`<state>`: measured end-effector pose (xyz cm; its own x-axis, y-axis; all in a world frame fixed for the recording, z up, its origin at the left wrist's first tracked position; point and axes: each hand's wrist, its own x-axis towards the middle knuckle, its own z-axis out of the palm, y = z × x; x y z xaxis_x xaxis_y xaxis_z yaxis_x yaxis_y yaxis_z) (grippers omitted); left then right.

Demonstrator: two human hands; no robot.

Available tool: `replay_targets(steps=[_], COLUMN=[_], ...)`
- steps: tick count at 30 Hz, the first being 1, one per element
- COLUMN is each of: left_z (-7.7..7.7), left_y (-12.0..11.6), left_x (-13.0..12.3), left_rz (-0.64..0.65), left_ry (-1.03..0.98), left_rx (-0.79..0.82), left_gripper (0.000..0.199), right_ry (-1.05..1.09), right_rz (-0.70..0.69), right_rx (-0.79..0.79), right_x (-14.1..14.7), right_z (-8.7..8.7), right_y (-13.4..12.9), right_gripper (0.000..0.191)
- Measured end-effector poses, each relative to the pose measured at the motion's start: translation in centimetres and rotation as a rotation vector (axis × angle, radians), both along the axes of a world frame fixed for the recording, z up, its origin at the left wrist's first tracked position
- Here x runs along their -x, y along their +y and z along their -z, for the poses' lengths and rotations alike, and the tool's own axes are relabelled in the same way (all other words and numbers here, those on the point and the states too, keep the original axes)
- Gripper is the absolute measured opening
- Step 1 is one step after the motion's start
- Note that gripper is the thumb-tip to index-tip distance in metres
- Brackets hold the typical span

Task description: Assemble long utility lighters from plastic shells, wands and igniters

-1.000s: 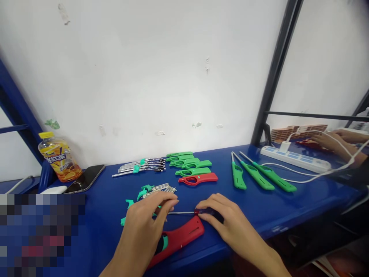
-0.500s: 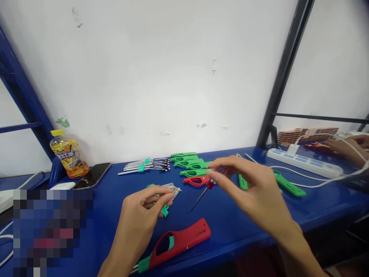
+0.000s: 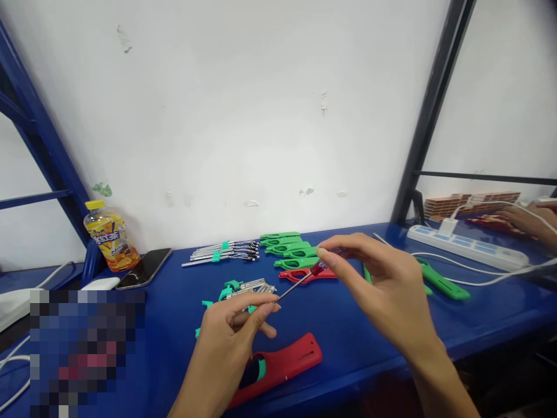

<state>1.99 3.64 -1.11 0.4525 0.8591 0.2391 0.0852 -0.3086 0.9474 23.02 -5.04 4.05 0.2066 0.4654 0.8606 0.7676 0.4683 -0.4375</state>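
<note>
My right hand (image 3: 383, 278) pinches the dark red handle of a screwdriver (image 3: 294, 287) between thumb and fingers. Its thin metal shaft slants down to the left. The thumb and index finger of my left hand (image 3: 237, 325) close around the shaft's tip; whether a small part is there too is hidden. Beneath my left hand lies a red lighter casing (image 3: 289, 366) with a green trigger, partly covered. Just behind that hand sit a pile of small clear-and-metal parts (image 3: 256, 287) and several green trigger pieces (image 3: 232, 285).
Green lighter casings (image 3: 287, 247) and a red casing (image 3: 300, 276) lie in a row near the wall, beside metal lighter tubes (image 3: 221, 252). On the left are a drink bottle (image 3: 112, 238) and a phone (image 3: 145, 268). A power strip (image 3: 470, 247) and another person's hand (image 3: 533, 223) are at right.
My left hand has moved right and slightly down, away from the small parts, and its fingertips now meet the screwdriver's tip. The shaft has swung up toward level.
</note>
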Motion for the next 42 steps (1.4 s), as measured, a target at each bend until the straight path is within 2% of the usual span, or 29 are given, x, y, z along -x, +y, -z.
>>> replay_targets(steps=[4, 14, 23, 27, 33, 39, 42], left_z=[0.0, -1.0, 0.0, 0.2, 1.0, 2.5, 3.7], left_y=[0.0, -0.7, -0.9, -1.2, -2.0, -2.4, -2.3], left_x=[0.0, -0.8, -0.9, -0.9, -1.6, -2.1, -2.3], left_rz=[-0.004, -0.055, -0.035, 0.013, 0.041, 0.018, 0.056], left_ry=[0.044, 0.093, 0.111, 0.117, -0.012, 0.100, 0.140], left_rx=[0.045, 0.060, 0.069, 0.082, -0.079, -0.271, -0.346], left_gripper=[0.040, 0.043, 0.042, 0.036, 0.015, 0.020, 0.024], right_ry=[-0.008, 0.041, 0.020, 0.011, 0.003, -0.097, -0.121], right_rz=[-0.008, -0.053, -0.071, -0.091, -0.072, -0.074, -0.090], right_rx=[-0.007, 0.005, 0.014, 0.029, 0.056, 0.146, 0.198], right_x=[0.1, 0.2, 0.3, 0.2, 0.3, 1.0, 1.3], right_z=[0.1, 0.2, 0.1, -0.1, -0.6, -1.2, -1.1], right_y=[-0.1, 0.0, 0.1, -0.2, -1.1, -2.2, -2.6], right_gripper=[0.008, 0.009, 0.009, 0.012, 0.015, 0.018, 0.022])
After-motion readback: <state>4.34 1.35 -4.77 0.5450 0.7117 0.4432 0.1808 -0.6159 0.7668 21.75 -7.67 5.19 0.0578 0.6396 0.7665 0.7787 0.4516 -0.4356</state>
